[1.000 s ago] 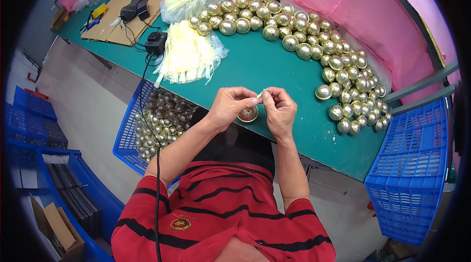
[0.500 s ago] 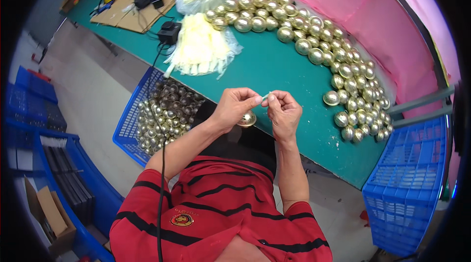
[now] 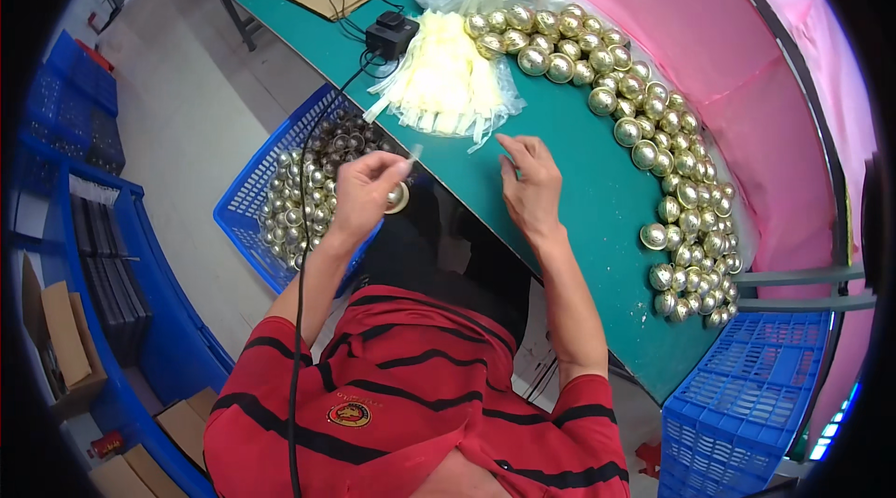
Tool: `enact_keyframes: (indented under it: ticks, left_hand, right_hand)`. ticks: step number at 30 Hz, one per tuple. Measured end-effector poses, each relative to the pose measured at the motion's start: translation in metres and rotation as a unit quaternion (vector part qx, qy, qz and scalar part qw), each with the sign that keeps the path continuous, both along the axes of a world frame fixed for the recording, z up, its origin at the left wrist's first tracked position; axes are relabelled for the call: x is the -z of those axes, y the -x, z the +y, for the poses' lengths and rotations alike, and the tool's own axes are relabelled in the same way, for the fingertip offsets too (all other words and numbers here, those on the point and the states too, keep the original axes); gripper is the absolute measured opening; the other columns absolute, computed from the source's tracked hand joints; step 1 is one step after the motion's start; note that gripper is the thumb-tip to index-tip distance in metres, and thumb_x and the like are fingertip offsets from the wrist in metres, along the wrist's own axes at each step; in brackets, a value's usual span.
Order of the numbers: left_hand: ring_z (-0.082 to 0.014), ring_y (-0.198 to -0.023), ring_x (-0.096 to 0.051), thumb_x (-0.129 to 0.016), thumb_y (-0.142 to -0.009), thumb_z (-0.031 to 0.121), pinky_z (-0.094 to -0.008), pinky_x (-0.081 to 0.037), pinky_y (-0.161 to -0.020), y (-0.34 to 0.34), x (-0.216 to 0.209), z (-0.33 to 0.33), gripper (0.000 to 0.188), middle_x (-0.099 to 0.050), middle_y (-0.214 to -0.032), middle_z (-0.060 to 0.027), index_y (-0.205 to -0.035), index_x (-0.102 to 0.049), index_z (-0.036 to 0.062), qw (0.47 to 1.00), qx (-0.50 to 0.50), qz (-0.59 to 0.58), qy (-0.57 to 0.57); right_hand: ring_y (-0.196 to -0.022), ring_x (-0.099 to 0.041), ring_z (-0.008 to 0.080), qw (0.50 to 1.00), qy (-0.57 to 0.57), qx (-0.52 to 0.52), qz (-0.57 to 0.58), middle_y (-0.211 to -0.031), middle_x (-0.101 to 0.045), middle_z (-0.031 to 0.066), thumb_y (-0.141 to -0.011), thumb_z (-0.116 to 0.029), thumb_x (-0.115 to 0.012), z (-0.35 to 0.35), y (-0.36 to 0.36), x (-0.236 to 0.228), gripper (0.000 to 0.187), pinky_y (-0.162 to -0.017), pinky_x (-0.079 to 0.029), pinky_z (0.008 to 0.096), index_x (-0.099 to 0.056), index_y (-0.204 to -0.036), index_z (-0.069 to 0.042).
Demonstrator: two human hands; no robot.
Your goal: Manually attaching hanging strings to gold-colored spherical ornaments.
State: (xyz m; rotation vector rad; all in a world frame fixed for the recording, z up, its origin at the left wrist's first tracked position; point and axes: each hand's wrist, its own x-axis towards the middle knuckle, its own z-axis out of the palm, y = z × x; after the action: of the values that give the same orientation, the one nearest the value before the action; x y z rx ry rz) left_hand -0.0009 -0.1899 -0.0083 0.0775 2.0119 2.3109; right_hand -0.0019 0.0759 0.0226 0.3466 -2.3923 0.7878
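My left hand (image 3: 366, 197) is over the blue basket's right side, pinching a short translucent strip (image 3: 415, 154) between thumb and forefinger. Beside its palm shows a gold ball (image 3: 399, 198), partly hidden by the hand; whether the other fingers grip it or it hangs there, I cannot tell. My right hand (image 3: 534, 182) is above the green table (image 3: 569, 209), thumb and fingers apart with nothing visible in them. Just beyond its fingertips lies a fanned bundle of pale yellow strips (image 3: 443, 78) on clear plastic.
Many gold balls (image 3: 644, 154) curve along the table's far and right side. A blue basket (image 3: 245, 190) of gold and dark balls stands at left, a blue crate (image 3: 737, 395) at right. A black cable (image 3: 301, 311) runs from a black box (image 3: 390, 35) past my left arm.
My hands were together holding a small strip; now they are apart. The left has moved left with the strip and ball, the right up toward the yellow strips. The view has shifted.
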Motion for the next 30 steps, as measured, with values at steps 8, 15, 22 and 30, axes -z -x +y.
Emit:
enact_keyframes:
  ticks: [8,15,22,30]
  left_hand:
    - [-0.0067,-0.075,-0.06,-0.074,-0.096,0.011,-0.0234,-0.048,-0.069,0.024,0.082,-0.082,0.015,-0.069,-0.085,0.0013,-0.104,-0.076,-0.0012,0.964,-0.184,0.043,0.189]
    - [-0.0129,-0.084,-0.062,-0.071,-0.094,0.007,-0.0275,-0.049,-0.076,0.01,0.061,-0.05,0.012,-0.068,-0.094,-0.0056,-0.102,-0.075,-0.002,0.953,-0.173,0.116,0.219]
    - [-0.0101,-0.081,-0.06,-0.072,-0.093,0.002,-0.0243,-0.047,-0.073,0.004,0.001,0.02,0.008,-0.066,-0.092,-0.0032,-0.1,-0.075,-0.002,0.971,-0.084,0.19,0.119]
    - [-0.0097,-0.083,-0.059,-0.076,-0.092,0.005,-0.0246,-0.047,-0.076,-0.001,-0.043,0.089,0.017,-0.065,-0.092,-0.0025,-0.107,-0.076,-0.0012,0.975,0.107,0.193,0.033]
  right_hand:
    - [-0.096,-0.065,0.0279,0.988,-0.152,-0.032,-0.027,-0.102,-0.069,0.007,-0.083,0.001,-0.073,-0.005,0.041,0.025,0.019,-0.074,-0.055,0.0388,-0.077,-0.099,-0.009]
    - [-0.101,-0.066,0.0275,0.997,0.054,-0.024,-0.042,-0.106,-0.075,0.0088,-0.087,-0.002,-0.071,-0.001,0.037,0.018,0.01,-0.085,-0.054,0.0358,-0.076,-0.096,-0.003]
    - [-0.105,-0.068,0.0197,0.905,0.411,-0.02,-0.105,-0.112,-0.074,0.0123,-0.1,-0.009,-0.066,0.036,-0.002,-0.02,0.013,-0.098,-0.05,0.035,-0.071,-0.107,0.001]
    - [-0.076,-0.07,0.0186,0.848,0.471,-0.077,-0.231,-0.09,-0.069,0.0092,-0.103,-0.01,-0.062,0.034,-0.059,-0.035,0.014,-0.075,-0.057,0.0313,-0.066,-0.103,0.003]
